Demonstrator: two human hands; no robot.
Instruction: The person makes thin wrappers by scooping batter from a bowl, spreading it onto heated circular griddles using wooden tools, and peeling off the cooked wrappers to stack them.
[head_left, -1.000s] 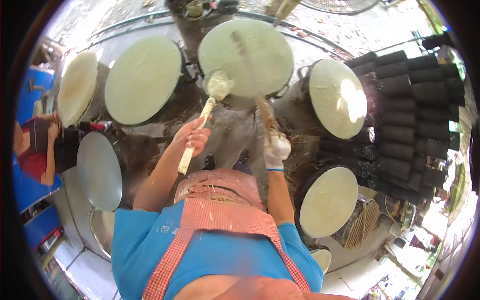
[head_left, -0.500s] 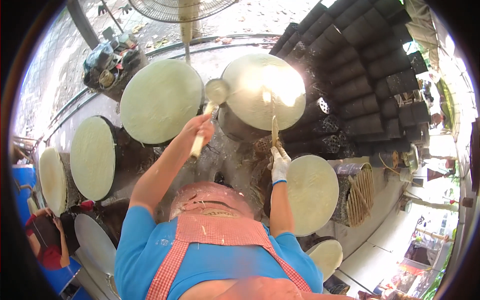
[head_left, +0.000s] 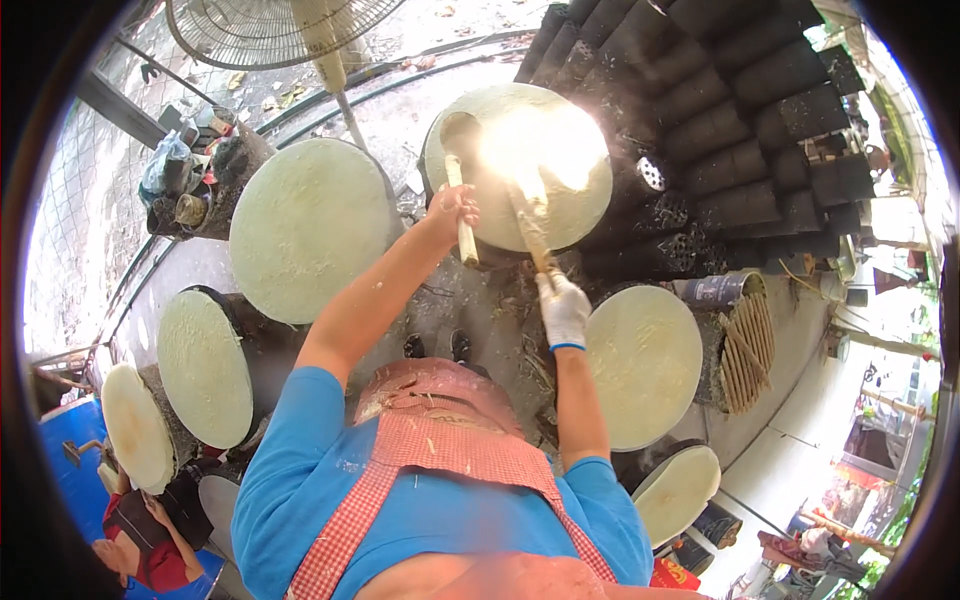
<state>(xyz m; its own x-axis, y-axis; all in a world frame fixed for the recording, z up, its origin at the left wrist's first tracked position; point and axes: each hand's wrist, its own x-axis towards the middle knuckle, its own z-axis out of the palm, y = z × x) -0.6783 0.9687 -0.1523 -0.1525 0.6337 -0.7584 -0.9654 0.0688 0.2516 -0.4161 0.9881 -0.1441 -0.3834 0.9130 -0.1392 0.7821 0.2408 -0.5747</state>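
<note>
My bare left hand [head_left: 455,210] is closed round the pale wooden handle of a round-headed ladle [head_left: 462,132]. Its head is over the left part of the far round griddle [head_left: 580,215], which is coated with pale batter. A white work glove with a blue cuff covers my right hand [head_left: 563,308]. That hand grips a flat, batter-smeared wooden spatula [head_left: 532,228], whose far end reaches over the same griddle. Strong glare hides the spatula's tip and part of the batter surface. Whether either tool touches the batter, I cannot tell.
More coated griddles stand around me: one at left [head_left: 310,230], another behind it [head_left: 205,370], one at right [head_left: 645,365]. Dark cylindrical coal briquettes [head_left: 720,170] are stacked at far right. A fan [head_left: 270,30] stands beyond. Another person [head_left: 160,535] sits at lower left.
The ladle has moved right, from the gap between two griddles to over the far griddle. My right hand has shifted slightly, still holding the spatula. The whole view has turned somewhat.
</note>
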